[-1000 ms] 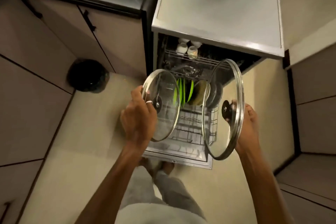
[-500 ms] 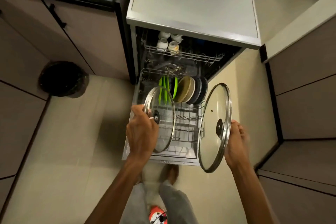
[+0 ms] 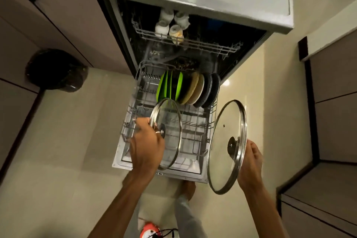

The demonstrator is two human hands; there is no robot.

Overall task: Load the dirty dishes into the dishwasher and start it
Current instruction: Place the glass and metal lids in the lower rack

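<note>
- Kitchen floor: open dishwasher (image 3: 123, 48), pulled-out lower wire rack (image 3: 195, 133).
- Far end, racked: green, tan, dark plates (image 3: 190, 88).
- Left hand (image 3: 146, 147): grips small steel-rimmed glass lid (image 3: 170, 141) over rack.
- Right hand (image 3: 250, 162): grips larger glass lid (image 3: 226, 147), right of rack.
- Remaining, judged: both lids, start.

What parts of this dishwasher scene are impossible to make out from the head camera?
- Right hand: its palm and grip are hidden behind the large glass lid.
- Cups in the upper rack: blurred, so whether they are clean or dirty is unclear.
- Dishwasher interior behind the plates: too dark to read.
- Orange object: cut off by the bottom edge.
- Controls: none visible.
</note>
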